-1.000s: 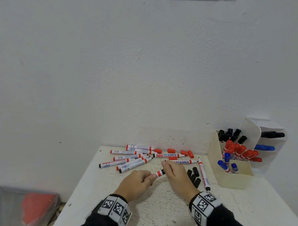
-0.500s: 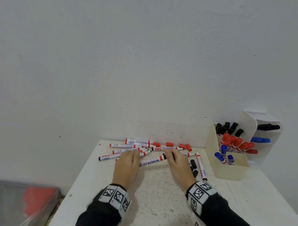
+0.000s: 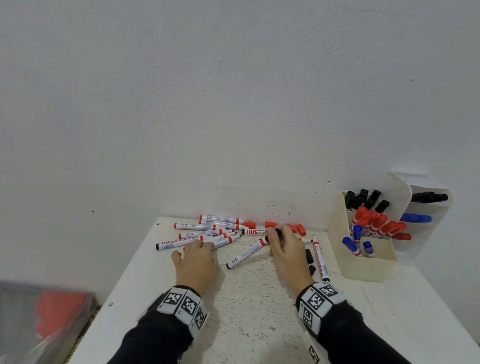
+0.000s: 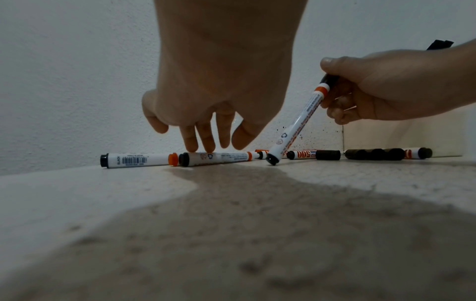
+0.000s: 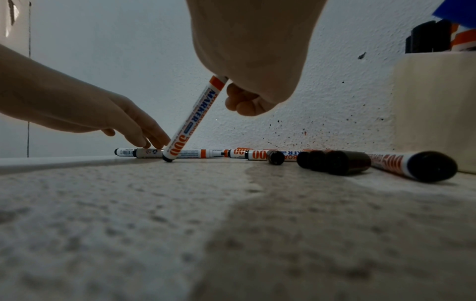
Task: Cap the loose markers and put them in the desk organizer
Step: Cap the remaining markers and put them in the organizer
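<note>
My right hand [image 3: 272,235] pinches the black cap end of a white whiteboard marker [image 3: 246,255]. That marker [image 5: 195,118] stands tilted, its tail on the white table [image 3: 255,306]. My left hand [image 3: 203,245] reaches into a pile of uncapped markers [image 3: 203,232] by the wall. Its straight fingers [image 4: 203,142] touch one lying marker [image 4: 219,157] without gripping it. The cream desk organizer [image 3: 367,267] stands at the right and holds several capped black, red and blue markers.
Loose black caps [image 3: 309,255] and another marker [image 3: 320,258] lie between my right hand and the organizer. Red caps [image 3: 300,229] lie along the wall. The table's left edge [image 3: 124,281] drops off toward a blurred red object [image 3: 60,311] below.
A second ago both hands held one marker together. My left hand has let go and moved left onto the pile. My right hand has tilted the marker up by its cap end.
</note>
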A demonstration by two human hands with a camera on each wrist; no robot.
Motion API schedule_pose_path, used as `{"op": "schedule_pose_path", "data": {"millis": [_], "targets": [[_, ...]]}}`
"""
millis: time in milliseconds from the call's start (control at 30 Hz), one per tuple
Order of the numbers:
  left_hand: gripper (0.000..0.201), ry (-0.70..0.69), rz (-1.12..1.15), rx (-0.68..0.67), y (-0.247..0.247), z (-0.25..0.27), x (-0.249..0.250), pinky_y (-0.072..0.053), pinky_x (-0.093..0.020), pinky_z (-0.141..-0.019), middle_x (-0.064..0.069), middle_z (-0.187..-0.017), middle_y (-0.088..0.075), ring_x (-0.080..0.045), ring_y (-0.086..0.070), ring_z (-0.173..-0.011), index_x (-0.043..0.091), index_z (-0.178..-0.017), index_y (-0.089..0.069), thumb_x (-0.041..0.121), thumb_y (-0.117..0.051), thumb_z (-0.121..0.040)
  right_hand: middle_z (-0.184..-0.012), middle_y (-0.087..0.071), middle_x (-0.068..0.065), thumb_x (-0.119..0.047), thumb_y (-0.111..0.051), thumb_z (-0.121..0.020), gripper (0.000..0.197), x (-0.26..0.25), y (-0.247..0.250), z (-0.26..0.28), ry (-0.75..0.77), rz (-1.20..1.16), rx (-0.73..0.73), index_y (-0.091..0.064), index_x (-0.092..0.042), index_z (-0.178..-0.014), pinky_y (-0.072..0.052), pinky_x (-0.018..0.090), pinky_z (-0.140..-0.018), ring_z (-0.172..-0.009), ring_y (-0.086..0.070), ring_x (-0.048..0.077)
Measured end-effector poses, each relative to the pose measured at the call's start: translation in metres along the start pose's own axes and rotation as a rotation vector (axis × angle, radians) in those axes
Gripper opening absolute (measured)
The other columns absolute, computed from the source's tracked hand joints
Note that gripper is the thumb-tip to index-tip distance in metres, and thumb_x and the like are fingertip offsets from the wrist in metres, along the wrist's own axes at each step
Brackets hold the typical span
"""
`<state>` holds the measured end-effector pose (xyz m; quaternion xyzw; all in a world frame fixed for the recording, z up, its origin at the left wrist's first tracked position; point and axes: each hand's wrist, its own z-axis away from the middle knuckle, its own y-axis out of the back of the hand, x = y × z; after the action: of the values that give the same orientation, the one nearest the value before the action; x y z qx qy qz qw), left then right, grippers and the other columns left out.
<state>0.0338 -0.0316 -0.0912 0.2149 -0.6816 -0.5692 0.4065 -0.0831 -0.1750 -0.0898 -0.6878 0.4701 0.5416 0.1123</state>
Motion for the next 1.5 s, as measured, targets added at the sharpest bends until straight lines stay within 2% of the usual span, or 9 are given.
{"op": "schedule_pose_path", "data": {"millis": [133, 333, 533, 600, 733, 833, 1067, 1233, 1500], "targets": [[0.042, 0.005, 0.013, 0.029, 0.001, 0.000, 0.000, -0.023, -0.042, -0.104, 0.002, -0.136, -0.040, -0.016, -0.037, -0.127, 0.024, -0.134, -0.041, 0.018, -0.038, -0.093, -0.064, -0.057, 0.003, -0.027, -0.047, -0.095, 0.013, -0.003, 0.002, 0.001, -0.009, -0.046, 0.006, -0.054, -0.026, -0.084, -0.039, 0.014, -0.049, -0.054, -0.050, 0.008], [0.035, 0.011, -0.080, -0.007, -0.002, 0.001, -0.001, -0.025, -0.043, -0.103, 0.001, -0.128, -0.046, -0.019, -0.037, -0.125, 0.026, -0.127, -0.049, 0.022, -0.038, -0.094, -0.092, -0.066, 0.003, -0.017, -0.056, -0.091, 0.011, -0.018, 0.014, -0.005, -0.068, -0.215, 0.120, -0.052, -0.022, -0.101, -0.054, 0.017, -0.066, -0.079, -0.067, 0.015], [0.027, 0.007, -0.082, 0.026, -0.007, 0.003, -0.003, -0.028, -0.043, -0.100, 0.004, -0.116, -0.052, -0.017, -0.043, -0.115, 0.027, -0.112, -0.059, 0.029, -0.038, -0.095, -0.085, -0.056, -0.017, -0.012, -0.051, -0.094, 0.014, -0.063, 0.064, -0.042, 0.142, -0.046, 0.371, -0.053, -0.012, -0.108, -0.045, 0.003, -0.068, -0.075, -0.057, -0.007], [0.027, 0.010, -0.073, 0.049, -0.007, 0.004, 0.000, -0.030, -0.043, -0.098, 0.003, -0.109, -0.053, -0.017, -0.046, -0.110, 0.025, -0.108, -0.058, 0.029, -0.036, -0.094, -0.085, -0.054, -0.015, -0.009, -0.047, -0.096, 0.016, -0.077, 0.092, -0.054, 0.196, 0.020, 0.446, -0.053, -0.010, -0.110, -0.042, 0.002, -0.069, -0.075, -0.056, -0.006], [0.024, -0.015, -0.070, 0.076, -0.008, 0.004, 0.003, -0.033, -0.044, -0.094, 0.006, -0.101, -0.052, -0.015, -0.047, -0.103, 0.023, -0.103, -0.055, 0.025, -0.037, -0.087, -0.097, -0.059, -0.002, -0.009, -0.043, -0.096, 0.019, -0.077, 0.145, -0.074, 0.138, 0.088, 0.529, -0.052, -0.009, -0.114, -0.049, 0.023, -0.083, -0.092, -0.061, 0.016], [0.026, -0.043, -0.072, 0.054, -0.012, 0.001, 0.002, -0.035, -0.043, -0.091, 0.010, -0.096, -0.049, -0.013, -0.046, -0.100, 0.025, -0.102, -0.055, 0.026, -0.036, -0.085, -0.096, -0.061, 0.000, -0.012, -0.046, -0.095, 0.016, -0.059, 0.169, -0.079, 0.069, 0.164, 0.515, -0.053, -0.014, -0.109, -0.051, 0.033, -0.082, -0.092, -0.063, 0.022], [0.023, -0.084, 0.049, 0.057, -0.008, 0.002, 0.003, -0.031, -0.039, -0.096, 0.008, -0.100, -0.051, -0.012, -0.047, -0.100, 0.025, -0.109, -0.054, 0.027, -0.035, -0.095, -0.101, -0.055, 0.001, 0.001, -0.039, -0.095, 0.022, -0.039, 0.183, -0.077, -0.009, 0.283, 0.449, -0.052, -0.007, -0.110, -0.036, 0.010, -0.073, -0.093, -0.050, 0.009], [0.026, -0.085, 0.077, 0.015, -0.006, 0.001, 0.003, -0.030, -0.037, -0.099, 0.008, -0.099, -0.050, -0.009, -0.041, -0.094, 0.023, -0.113, -0.054, 0.028, -0.033, -0.098, -0.102, -0.063, 0.008, -0.008, -0.041, -0.097, 0.020, -0.034, 0.178, -0.081, 0.016, 0.476, 0.368, -0.055, -0.009, -0.111, -0.045, 0.025, -0.081, -0.095, -0.058, 0.017], [0.027, -0.103, 0.094, -0.017, -0.010, -0.002, 0.001, -0.028, -0.038, -0.101, 0.008, -0.112, -0.055, -0.011, -0.047, -0.107, 0.025, -0.115, -0.054, 0.029, -0.033, -0.098, -0.112, -0.064, 0.013, -0.017, -0.048, -0.096, 0.028, -0.038, 0.173, -0.079, -0.112, 0.749, 0.150, -0.059, -0.006, -0.119, -0.035, 0.021, -0.079, -0.102, -0.057, 0.024]]}}
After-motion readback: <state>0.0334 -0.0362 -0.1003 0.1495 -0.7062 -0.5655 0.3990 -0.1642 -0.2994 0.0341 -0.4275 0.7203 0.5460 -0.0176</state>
